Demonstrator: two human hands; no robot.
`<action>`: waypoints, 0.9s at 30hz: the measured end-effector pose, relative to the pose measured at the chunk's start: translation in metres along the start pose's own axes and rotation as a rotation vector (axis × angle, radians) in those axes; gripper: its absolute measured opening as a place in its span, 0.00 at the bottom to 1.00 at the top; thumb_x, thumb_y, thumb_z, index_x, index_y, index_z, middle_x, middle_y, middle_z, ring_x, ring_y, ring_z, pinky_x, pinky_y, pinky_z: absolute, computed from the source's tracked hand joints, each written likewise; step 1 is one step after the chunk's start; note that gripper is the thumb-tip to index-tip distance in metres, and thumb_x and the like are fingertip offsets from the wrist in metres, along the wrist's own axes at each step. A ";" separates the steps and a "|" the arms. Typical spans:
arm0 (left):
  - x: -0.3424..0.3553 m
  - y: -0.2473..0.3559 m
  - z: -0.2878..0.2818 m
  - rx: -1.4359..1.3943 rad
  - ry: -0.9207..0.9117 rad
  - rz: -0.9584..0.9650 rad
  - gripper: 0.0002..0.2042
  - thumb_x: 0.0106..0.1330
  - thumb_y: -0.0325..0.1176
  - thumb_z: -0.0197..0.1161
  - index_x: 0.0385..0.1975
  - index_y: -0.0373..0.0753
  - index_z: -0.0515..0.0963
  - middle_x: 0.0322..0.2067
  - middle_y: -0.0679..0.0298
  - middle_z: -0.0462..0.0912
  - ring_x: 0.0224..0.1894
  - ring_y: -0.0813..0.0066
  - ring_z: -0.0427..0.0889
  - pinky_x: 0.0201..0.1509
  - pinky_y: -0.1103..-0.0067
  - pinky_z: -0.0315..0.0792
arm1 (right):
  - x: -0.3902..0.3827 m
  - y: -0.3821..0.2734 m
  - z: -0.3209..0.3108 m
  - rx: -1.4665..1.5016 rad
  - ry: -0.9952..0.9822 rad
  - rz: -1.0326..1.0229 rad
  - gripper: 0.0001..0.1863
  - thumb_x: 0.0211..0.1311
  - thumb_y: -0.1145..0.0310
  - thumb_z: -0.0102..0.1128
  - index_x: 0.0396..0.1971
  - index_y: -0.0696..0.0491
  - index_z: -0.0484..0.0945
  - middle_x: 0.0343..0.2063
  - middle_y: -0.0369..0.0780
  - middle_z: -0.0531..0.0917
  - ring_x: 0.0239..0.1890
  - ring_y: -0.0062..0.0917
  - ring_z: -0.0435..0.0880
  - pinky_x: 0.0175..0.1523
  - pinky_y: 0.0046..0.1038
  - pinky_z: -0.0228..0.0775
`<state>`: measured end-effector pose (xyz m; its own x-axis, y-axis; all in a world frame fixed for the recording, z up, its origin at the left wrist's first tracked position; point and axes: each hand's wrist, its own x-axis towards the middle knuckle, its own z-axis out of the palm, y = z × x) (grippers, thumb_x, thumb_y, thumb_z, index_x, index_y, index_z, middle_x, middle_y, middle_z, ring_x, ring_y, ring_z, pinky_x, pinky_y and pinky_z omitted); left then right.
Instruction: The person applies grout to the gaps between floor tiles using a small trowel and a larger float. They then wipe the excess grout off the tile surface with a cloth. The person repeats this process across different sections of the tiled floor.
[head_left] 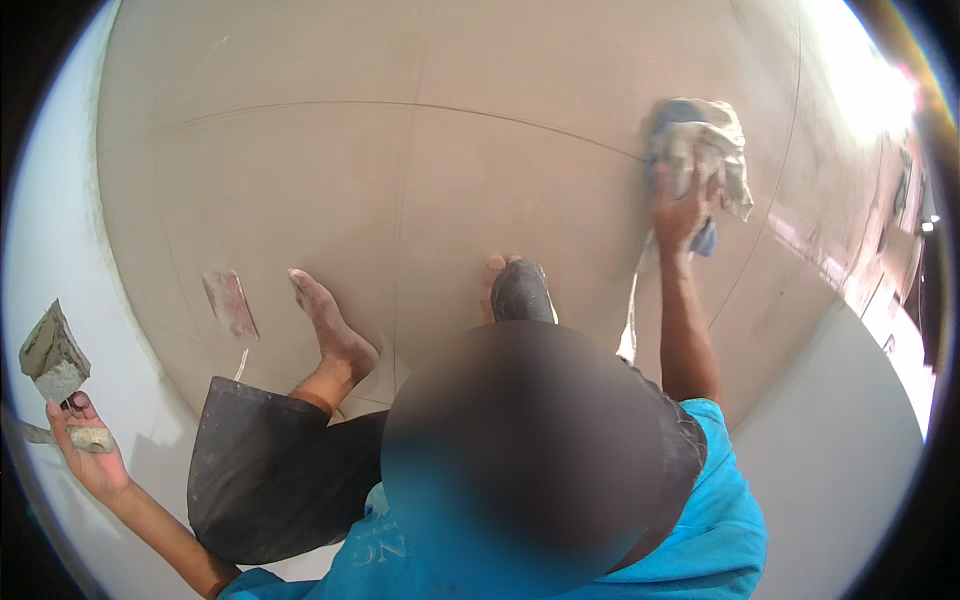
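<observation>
My right hand point(682, 212) is stretched forward over a crumpled white and blue rag point(705, 135) and presses it on the tiled floor point(480, 200). Slight blur lies over that hand and the rag. Out at the far left, my left hand point(88, 460) is closed around a short, light-coloured tool handle point(92, 438). Just above its fingers is a grey, plaster-smeared metal blade point(55, 350) with a pale lump at its lower end. Whether blade and handle form one tool or two, I cannot tell.
A flat, pinkish-white rectangular piece point(231, 303) lies on the floor by my bare left foot point(328, 325). White walls point(60, 250) rise at left and lower right. Bright light and scattered items point(900, 250) are at the far right. A white strip point(632, 310) hangs beside my right forearm.
</observation>
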<state>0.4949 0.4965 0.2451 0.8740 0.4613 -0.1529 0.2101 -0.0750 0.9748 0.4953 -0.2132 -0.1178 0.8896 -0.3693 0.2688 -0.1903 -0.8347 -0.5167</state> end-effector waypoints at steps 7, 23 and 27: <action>-0.032 0.004 0.018 -0.031 0.125 -0.104 0.13 0.70 0.34 0.53 0.47 0.30 0.71 0.40 0.62 0.75 0.47 0.74 0.70 0.59 0.75 0.62 | -0.078 -0.196 0.126 0.253 -1.064 -0.721 0.35 0.52 0.65 0.59 0.63 0.27 0.66 0.69 0.41 0.50 0.70 0.46 0.48 0.69 0.55 0.43; -0.048 -0.156 -0.034 -0.132 0.676 -0.432 0.09 0.63 0.34 0.64 0.38 0.43 0.71 0.35 0.71 0.72 0.40 0.83 0.72 0.51 0.81 0.67 | 0.157 -0.249 0.253 -0.138 -0.293 -0.561 0.33 0.61 0.50 0.56 0.64 0.46 0.63 0.66 0.46 0.59 0.67 0.52 0.54 0.66 0.57 0.45; -0.066 -0.148 0.012 -0.013 0.666 -0.465 0.09 0.64 0.36 0.63 0.33 0.45 0.67 0.32 0.73 0.69 0.37 0.84 0.70 0.49 0.82 0.67 | 0.098 -0.324 0.295 0.170 -0.601 -0.966 0.30 0.50 0.54 0.66 0.54 0.45 0.72 0.65 0.52 0.60 0.67 0.54 0.55 0.65 0.55 0.52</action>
<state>0.4114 0.4666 0.1093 0.2537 0.8723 -0.4180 0.4786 0.2623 0.8380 0.7669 0.1415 -0.1640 0.6964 0.6877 0.2051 0.6970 -0.5801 -0.4215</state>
